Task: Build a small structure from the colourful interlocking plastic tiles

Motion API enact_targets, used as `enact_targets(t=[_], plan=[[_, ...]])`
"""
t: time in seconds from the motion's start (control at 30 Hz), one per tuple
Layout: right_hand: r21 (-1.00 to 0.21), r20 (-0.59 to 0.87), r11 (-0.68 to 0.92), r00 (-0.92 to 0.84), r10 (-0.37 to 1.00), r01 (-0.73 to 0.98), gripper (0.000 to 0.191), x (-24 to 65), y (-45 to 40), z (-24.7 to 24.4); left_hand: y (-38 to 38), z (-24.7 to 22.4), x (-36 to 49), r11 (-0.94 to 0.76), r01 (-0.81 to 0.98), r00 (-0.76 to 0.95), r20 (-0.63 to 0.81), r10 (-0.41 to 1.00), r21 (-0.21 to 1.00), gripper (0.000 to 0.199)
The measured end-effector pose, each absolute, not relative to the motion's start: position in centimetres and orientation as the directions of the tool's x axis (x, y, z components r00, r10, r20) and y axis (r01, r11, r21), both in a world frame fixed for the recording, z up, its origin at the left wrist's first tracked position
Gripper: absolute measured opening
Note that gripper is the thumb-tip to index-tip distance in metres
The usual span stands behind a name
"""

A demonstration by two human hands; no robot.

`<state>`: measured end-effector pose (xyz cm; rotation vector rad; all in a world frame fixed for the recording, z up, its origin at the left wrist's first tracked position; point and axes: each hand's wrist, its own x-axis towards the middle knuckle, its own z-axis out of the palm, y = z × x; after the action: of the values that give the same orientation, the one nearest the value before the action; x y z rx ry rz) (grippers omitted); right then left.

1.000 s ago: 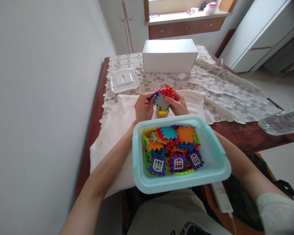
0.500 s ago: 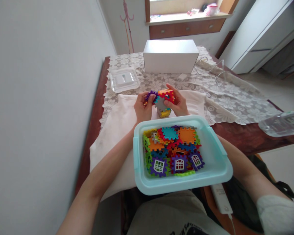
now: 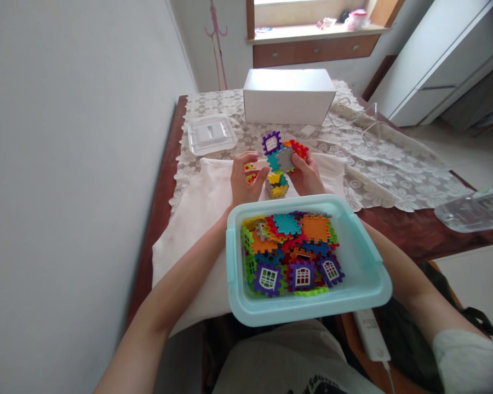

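My right hand (image 3: 308,175) grips a joined cluster of interlocking puzzle tiles, its thumb pressed on the grey tile (image 3: 286,159). Turquoise, orange and red tiles belong to that cluster, and a purple window tile (image 3: 271,143) sticks up at its upper left. To the left, my left hand (image 3: 246,181) has its fingers spread, apart from the cluster. Behind those fingers a red and yellow-green piece (image 3: 251,172) shows in part; whether it touches them I cannot tell. Between my hands, a small yellow, grey and turquoise tile box (image 3: 277,187) stands on the white cloth (image 3: 193,241).
Nearest to me is a light blue tub (image 3: 367,298) of loose coloured tiles. A clear plastic lid (image 3: 211,135) lies at the back left, beside a white box (image 3: 290,104). A clear bottle (image 3: 472,209) lies at the right, and a wall (image 3: 66,164) runs along the left.
My left hand has let go of the purple window tile and opened. My right hand has raised and turned the cluster, so the purple tile now points up.
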<state>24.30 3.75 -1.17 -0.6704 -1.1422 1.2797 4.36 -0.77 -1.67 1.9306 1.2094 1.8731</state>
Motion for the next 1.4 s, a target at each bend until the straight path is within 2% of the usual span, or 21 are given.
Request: enact_targets(t=[0.1, 0.2, 0.47, 0.67, 0.77, 0.9, 1.0, 1.1, 1.2, 1.4], plan=[[-0.885, 0.244, 0.164, -0.133, 0.961, -0.436, 0.068, 24.4, 3.8, -0.9, -1.6, -0.9, 4.2, -0.703, 0.529, 0.023, 0.820, 0.572, 0.475, 0.054], [-0.860, 0.187, 0.096, -0.136, 0.973, -0.501, 0.067, 24.1, 2.9, -0.2, -1.6, -0.9, 4.2, -0.715, 0.585, 0.114, 0.834, 0.541, 0.383, 0.053], [-0.850, 0.088, -0.029, -0.196, 0.977, -0.526, 0.069, 23.3, 1.0, 1.6, -0.7, -1.8, 4.5, -0.738, 0.627, 0.108, 0.911, 0.397, 0.247, 0.031], [-0.899, 0.063, -0.092, -0.335, 0.940, -0.428, 0.053, 24.0, 1.0, 2.4, -1.1, -0.7, 4.7, -0.802, 0.576, 0.169, 0.938, 0.303, 0.156, 0.019], [-0.898, 0.057, -0.115, -0.373, 0.926, -0.424, 0.051, 24.2, 1.1, 2.4, -1.0, -0.6, 4.5, -0.814, 0.549, 0.189, 0.920, 0.344, 0.192, 0.022], [-0.886, 0.058, -0.108, -0.338, 0.939, -0.451, 0.054, 23.9, 1.0, 2.3, -0.9, -1.0, 4.2, -0.775, 0.556, 0.168, 0.872, 0.460, 0.302, 0.040], [-0.876, 0.046, -0.113, -0.313, 0.949, -0.469, 0.061, 23.4, 0.7, 2.5, -1.1, -1.0, 4.6, -0.729, 0.538, 0.052, 0.846, 0.531, 0.424, 0.055], [-0.850, 0.067, -0.085, -0.267, 0.961, -0.520, 0.067, 23.0, 0.4, 2.6, -1.2, -0.7, 5.1, -0.704, 0.446, -0.064, 0.804, 0.591, 0.553, 0.056], [-0.846, 0.089, -0.054, -0.239, 0.967, -0.530, 0.063, 22.7, 0.3, 2.4, -1.2, -0.4, 5.4, -0.709, 0.405, -0.069, 0.793, 0.606, 0.577, 0.054], [-0.865, 0.102, 0.001, -0.174, 0.979, -0.502, 0.061, 22.4, 0.4, 2.3, -1.1, -0.3, 5.4, -0.660, 0.405, -0.053, 0.737, 0.674, 0.633, 0.062]])
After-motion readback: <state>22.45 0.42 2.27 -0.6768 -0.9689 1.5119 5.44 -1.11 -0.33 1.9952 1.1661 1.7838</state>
